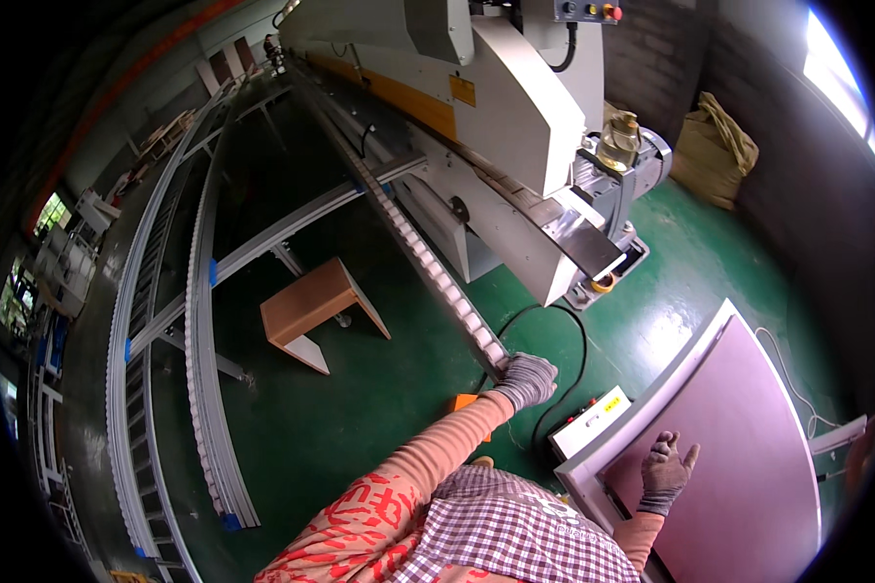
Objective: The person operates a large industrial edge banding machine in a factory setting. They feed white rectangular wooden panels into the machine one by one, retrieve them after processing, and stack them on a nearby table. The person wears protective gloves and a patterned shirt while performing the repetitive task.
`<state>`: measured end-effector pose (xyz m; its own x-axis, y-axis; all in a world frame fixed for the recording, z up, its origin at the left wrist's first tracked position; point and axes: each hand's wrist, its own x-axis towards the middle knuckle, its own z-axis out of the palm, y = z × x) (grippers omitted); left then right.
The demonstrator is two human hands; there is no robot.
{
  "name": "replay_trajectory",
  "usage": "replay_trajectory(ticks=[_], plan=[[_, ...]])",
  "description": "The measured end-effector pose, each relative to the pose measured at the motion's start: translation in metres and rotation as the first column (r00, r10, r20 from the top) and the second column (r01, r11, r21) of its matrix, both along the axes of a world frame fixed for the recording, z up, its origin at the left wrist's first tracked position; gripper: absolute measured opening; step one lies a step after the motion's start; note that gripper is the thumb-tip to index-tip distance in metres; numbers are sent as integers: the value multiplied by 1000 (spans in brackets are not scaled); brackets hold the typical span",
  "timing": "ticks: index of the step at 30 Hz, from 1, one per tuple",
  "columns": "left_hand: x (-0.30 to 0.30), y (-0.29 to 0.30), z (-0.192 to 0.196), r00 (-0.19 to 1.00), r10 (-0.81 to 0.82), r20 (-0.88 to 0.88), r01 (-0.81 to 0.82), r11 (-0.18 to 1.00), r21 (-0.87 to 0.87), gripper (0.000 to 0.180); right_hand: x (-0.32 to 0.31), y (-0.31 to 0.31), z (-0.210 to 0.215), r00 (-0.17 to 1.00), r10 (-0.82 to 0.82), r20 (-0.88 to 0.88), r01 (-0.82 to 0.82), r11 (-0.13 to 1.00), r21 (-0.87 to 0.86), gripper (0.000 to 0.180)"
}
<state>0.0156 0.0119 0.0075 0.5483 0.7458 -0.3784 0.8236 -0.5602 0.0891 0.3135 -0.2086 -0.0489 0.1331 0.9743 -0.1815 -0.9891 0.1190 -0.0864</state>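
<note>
Nearest, a checked apron (530,530) covers the person's front. The gloved right hand (666,471), fingers loosely spread, lies over a large pinkish panel (749,408) at the person's right; contact cannot be told. The gloved left hand (528,381), fingers curled, is at the near end of a roller rail (436,270) running away ahead; whether they grip it cannot be told. Beyond, a brown bench (309,303) stands left of the rail, a white machine (525,107) to its right; farther, a tan sack (712,151).
</note>
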Motion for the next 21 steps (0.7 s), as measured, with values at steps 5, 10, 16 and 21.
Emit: replay_trajectory(ticks=[5, 10, 16, 21], plan=[[-2, -1, 1, 999, -25, 41, 25, 1000, 2, 35, 16, 0, -31, 996, 20, 90, -16, 999, -42, 59], [1, -1, 4, 1000, -15, 2, 15, 1000, 18, 35, 11, 5, -19, 993, -57, 107, 96, 908, -408, 49], [-1, -1, 7, 1000, -18, 7, 18, 1000, -2, 35, -10, 4, 11, 949, -85, 305, 126, 985, -119, 49], [-1, -1, 6, 999, -32, 25, 31, 999, 10, 35, 6, -1, 9, 829, -99, 551, 91, 995, 41, 56]])
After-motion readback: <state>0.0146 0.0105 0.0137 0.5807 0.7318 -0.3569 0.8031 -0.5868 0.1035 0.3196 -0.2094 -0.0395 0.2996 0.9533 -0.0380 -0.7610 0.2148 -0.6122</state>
